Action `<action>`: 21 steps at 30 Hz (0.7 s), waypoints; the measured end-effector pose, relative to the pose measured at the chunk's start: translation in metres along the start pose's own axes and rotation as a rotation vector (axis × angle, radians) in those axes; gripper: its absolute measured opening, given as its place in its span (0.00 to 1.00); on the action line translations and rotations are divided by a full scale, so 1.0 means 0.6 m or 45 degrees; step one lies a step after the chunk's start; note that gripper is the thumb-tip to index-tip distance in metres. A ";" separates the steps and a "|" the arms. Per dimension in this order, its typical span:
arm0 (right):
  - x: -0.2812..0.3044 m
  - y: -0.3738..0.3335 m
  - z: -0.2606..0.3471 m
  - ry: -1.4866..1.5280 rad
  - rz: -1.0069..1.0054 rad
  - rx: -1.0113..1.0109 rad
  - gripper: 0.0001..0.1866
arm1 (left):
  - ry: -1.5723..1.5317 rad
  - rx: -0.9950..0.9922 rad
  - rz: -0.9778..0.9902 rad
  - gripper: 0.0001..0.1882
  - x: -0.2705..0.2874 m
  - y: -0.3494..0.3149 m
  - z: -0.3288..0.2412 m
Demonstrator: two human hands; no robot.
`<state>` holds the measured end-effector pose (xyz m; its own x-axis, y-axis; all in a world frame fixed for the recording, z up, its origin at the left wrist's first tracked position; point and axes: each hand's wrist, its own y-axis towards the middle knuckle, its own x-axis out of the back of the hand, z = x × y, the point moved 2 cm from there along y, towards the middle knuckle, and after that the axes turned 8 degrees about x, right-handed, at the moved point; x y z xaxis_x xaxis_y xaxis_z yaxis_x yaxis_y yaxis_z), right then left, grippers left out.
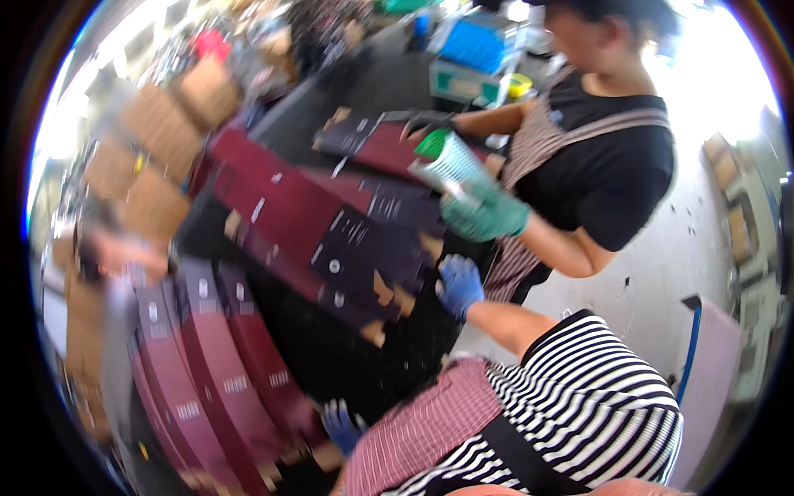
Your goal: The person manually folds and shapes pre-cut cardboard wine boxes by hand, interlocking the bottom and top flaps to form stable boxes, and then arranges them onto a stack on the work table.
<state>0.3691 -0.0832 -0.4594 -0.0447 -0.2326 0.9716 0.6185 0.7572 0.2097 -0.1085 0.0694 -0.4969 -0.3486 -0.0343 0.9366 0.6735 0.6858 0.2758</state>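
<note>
My left hand (341, 427), in a blue glove, is open with its fingers apart. It is beside the lower ends of several maroon flat cardboard box blanks (222, 347) lying on the dark table. My right hand (460, 286), gloved in blue too, is open at the table's right edge with nothing visible in it. To its left is a stack of maroon and dark-purple box blanks (318, 231) with brown notched ends. Across from me, a co-worker's green-gloved hand (486, 212) holds a bent, silvery-green sheet (453, 161).
The co-worker's dark-gloved hand (430, 126) is over another box blank (368, 142). A bin with a blue top (473, 58) and a yellow tape roll (519, 85) are at the table's far end. Brown cartons (157, 132) are piled at left, near another blurred person (124, 252).
</note>
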 end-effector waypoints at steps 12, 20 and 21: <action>-0.024 -0.005 -0.013 0.021 -0.141 0.078 0.30 | -0.023 0.220 0.181 0.32 0.058 0.009 -0.055; -0.018 -0.003 -0.007 0.056 -0.054 0.062 0.32 | 0.017 0.180 0.148 0.33 0.042 -0.003 -0.040; -0.019 -0.002 -0.009 0.047 -0.028 0.045 0.32 | 0.030 0.179 0.143 0.33 0.038 -0.005 -0.038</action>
<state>0.3732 -0.0849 -0.4715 -0.0286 -0.2710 0.9622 0.5896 0.7727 0.2352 -0.1033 0.0500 -0.4715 -0.2599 0.0325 0.9651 0.6091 0.7810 0.1378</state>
